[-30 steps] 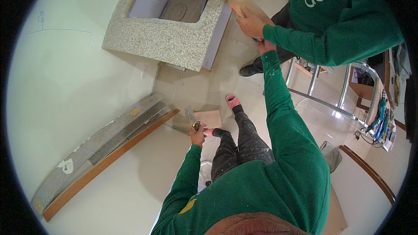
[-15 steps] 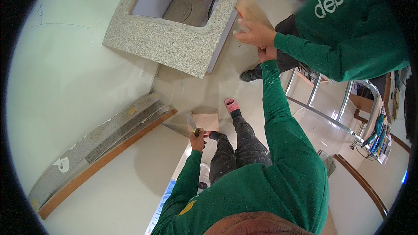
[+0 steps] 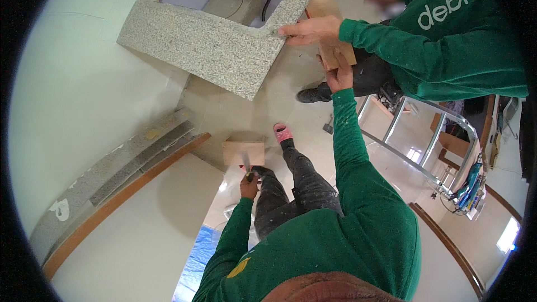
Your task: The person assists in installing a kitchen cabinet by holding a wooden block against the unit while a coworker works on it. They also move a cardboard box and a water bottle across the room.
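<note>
Speckled stone countertop point(image 3: 193, 47), co-worker's hand point(image 3: 316, 30) across tan wooden board point(image 3: 325, 4) pointing lengthwise forward, right hand point(image 3: 339, 76) gripping it, left hand point(image 3: 249, 188) grasping grey-bladed tool point(image 3: 246, 160)

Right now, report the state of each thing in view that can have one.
Hand tool, gripped in the left hand.
Left hand, closed.
Wooden board, held near one end by the right hand.
Right hand, closed on the board.
Co-worker's nearer hand, fingers extended.
Speckled countertop, its cutout uncovered.
Right pink slipper, worn.
</note>
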The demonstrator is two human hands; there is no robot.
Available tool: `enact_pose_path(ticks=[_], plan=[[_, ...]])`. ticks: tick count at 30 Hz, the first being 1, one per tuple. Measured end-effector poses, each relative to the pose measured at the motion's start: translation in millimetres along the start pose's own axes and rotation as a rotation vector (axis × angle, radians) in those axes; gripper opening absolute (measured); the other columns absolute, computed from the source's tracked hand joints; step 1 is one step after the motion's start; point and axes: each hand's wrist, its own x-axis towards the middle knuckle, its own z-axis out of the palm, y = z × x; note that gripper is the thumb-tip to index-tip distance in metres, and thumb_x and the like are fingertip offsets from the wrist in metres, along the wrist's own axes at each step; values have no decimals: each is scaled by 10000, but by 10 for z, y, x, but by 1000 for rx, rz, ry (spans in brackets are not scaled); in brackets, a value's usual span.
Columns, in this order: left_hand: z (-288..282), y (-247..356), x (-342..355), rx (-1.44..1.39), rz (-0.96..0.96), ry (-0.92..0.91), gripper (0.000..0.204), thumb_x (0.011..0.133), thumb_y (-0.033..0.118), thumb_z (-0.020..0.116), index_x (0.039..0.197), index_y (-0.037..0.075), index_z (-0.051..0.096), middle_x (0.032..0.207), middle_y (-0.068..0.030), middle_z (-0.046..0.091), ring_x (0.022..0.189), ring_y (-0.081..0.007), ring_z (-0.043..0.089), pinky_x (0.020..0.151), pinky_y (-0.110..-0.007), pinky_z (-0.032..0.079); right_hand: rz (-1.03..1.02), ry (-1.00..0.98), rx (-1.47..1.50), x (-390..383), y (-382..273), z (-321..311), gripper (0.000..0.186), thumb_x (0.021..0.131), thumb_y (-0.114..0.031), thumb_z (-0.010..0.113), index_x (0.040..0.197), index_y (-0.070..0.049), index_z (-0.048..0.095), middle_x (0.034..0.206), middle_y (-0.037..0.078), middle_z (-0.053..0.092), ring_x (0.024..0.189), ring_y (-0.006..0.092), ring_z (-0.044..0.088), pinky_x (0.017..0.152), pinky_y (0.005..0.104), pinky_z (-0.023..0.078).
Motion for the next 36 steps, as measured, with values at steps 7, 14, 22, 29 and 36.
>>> enact_pose_path(ticks=[7,14,22,29,36], plan=[[7,-787,-922,540,195,85,403,900,389,713,1075,28,681,915,-178,736,844,-341,709,806,-435,556,55,103,-112,-87,-65,144,514,919,-126,725,1378,-109,494,1303,91,626,1160,282,648,921,529,572],[-597,-1555,-2021,242,-44,341,260,902,293,703,882,34,699,713,-82,691,623,-208,659,569,-370,543,116,178,-101,-908,-309,-543,473,953,-118,644,1396,-90,480,1276,105,632,1072,306,671,903,494,585],[154,-2959,-3155,64,3,303,197,863,132,726,1030,29,714,862,-42,699,754,-147,644,699,-310,529,739,467,-467,-4483,-1998,-1254,377,936,-236,605,1275,-71,598,1064,106,693,901,231,692,730,365,573],[56,-3966,-3074,-103,265,-14,245,825,61,771,1059,12,719,968,-57,743,852,-120,674,765,-270,532,828,472,-707,-5114,-2102,-1579,418,905,-185,660,1293,-59,572,1078,114,698,843,229,697,697,370,581],[-236,-3110,-3331,-155,14,100,285,927,313,698,1025,46,722,853,-38,719,741,-125,683,486,-306,524,741,32,-1134,-4774,-1352,-977,321,898,-177,705,1184,-42,654,971,67,714,751,165,684,586,308,550]])
